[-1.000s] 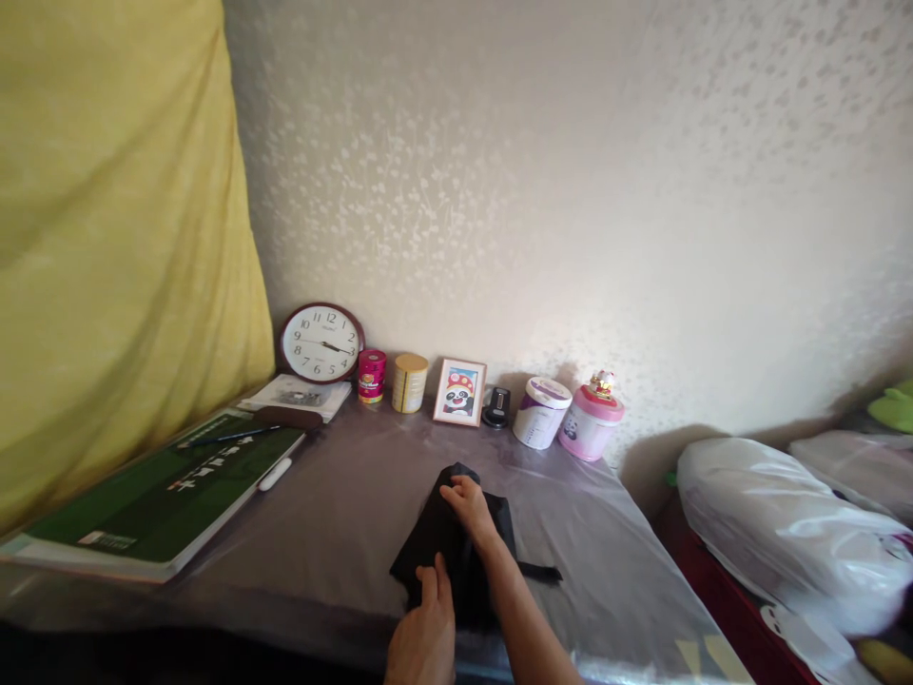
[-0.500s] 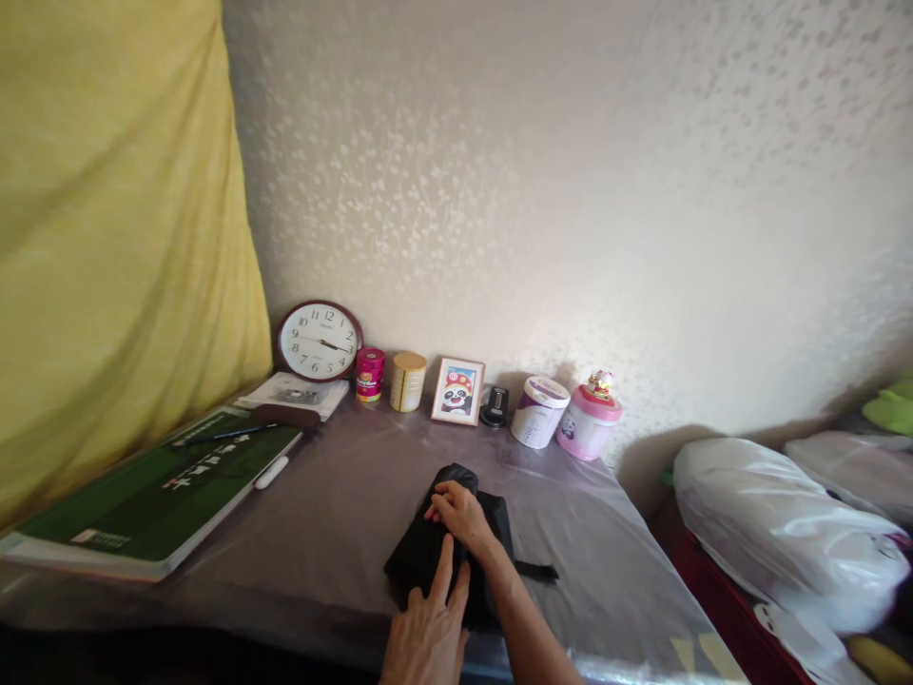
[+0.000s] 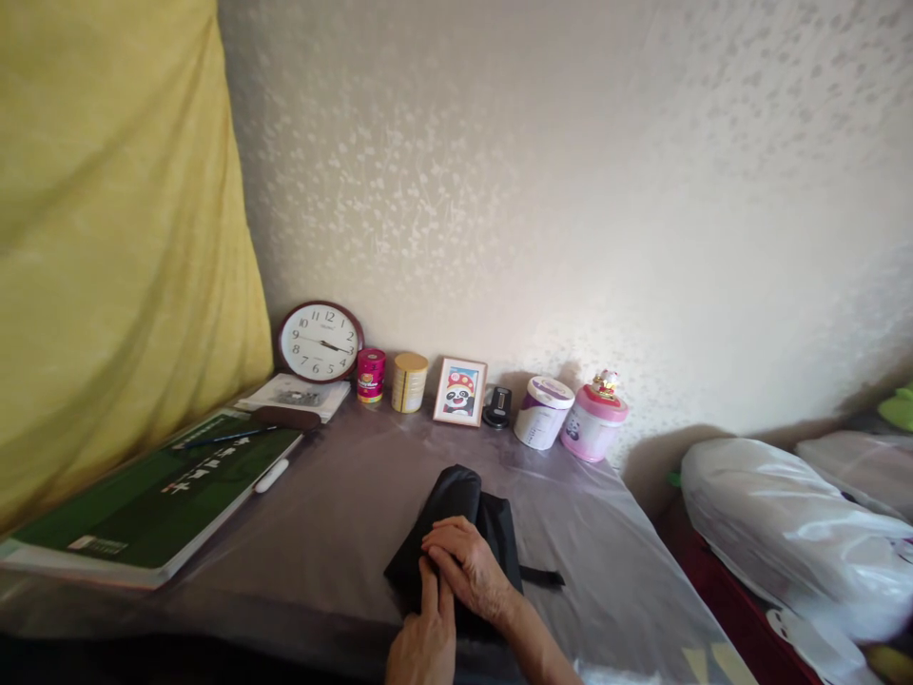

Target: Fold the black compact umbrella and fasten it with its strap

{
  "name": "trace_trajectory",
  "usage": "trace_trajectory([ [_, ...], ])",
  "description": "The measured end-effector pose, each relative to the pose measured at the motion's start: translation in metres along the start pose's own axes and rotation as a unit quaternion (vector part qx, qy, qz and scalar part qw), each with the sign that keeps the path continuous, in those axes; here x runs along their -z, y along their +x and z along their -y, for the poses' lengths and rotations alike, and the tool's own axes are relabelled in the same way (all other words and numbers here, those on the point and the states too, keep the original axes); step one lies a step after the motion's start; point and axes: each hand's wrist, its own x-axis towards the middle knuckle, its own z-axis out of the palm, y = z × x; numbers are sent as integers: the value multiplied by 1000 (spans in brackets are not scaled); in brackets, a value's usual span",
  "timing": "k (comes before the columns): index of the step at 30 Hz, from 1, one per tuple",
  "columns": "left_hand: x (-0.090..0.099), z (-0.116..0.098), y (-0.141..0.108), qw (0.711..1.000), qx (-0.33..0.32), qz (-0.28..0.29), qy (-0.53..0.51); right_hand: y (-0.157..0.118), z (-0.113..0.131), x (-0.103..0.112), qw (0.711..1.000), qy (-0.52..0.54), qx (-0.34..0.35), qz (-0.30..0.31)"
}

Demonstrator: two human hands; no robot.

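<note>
**Two Hands Met on a Black Cloth Bundle**

In the head view, a soft black cloth bundle (image 3: 456,493) lay on the table (image 3: 342,523), in front of the framed panda picture (image 3: 460,392) and well apart from it. The left hand (image 3: 426,647) reached onto the bundle from the near side, two fingers stretched out side by side. The right hand (image 3: 476,574) bent over those fingertips, touching them, its own fingers close together and curved down on the cloth. From where I stood I could not tell whether it pinched any fabric. A black strap (image 3: 543,577) stuck out beyond the right hand's wrist, nearer than the picture and to its right.

Just right of the picture stood a small black device (image 3: 497,407), then a purple-and-white tub (image 3: 543,413) and a pink tub (image 3: 594,426) topped by a figurine (image 3: 606,383). To the picture's left were a yellow-lidded can (image 3: 410,383), a bright pink can (image 3: 371,377) and a round clock (image 3: 320,342) leaning on the wall (image 3: 442,171). Farther left and nearer than the picture lay a big green book (image 3: 157,504) with a dark pen (image 3: 228,437) across it.
</note>
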Motion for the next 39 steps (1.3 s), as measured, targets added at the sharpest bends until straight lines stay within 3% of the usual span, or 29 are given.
trace_trajectory([
  [6,-7,-5,3,998,42,-35,33,11,-31,-2,996,-89,-5,-4],
  [18,12,-3,2,996,54,62,-46,53,-88,-5,988,-150,-45,20],
  [22,19,-6,1,994,63,76,-52,66,-94,-3,977,-167,-124,42],
  [25,23,-7,1,993,65,79,-51,69,-96,2,960,-194,-200,5],
  [30,27,-7,-3,995,59,68,-47,37,-96,32,924,-242,-290,-61],
  [35,32,-6,-9,996,54,52,-56,-25,-90,60,883,-312,-349,-34],
  [37,33,-3,-10,995,55,46,-72,-44,-90,60,880,-292,-373,-27],
  [39,33,0,-10,994,51,37,-85,-55,-91,56,893,-207,-396,-52],
])
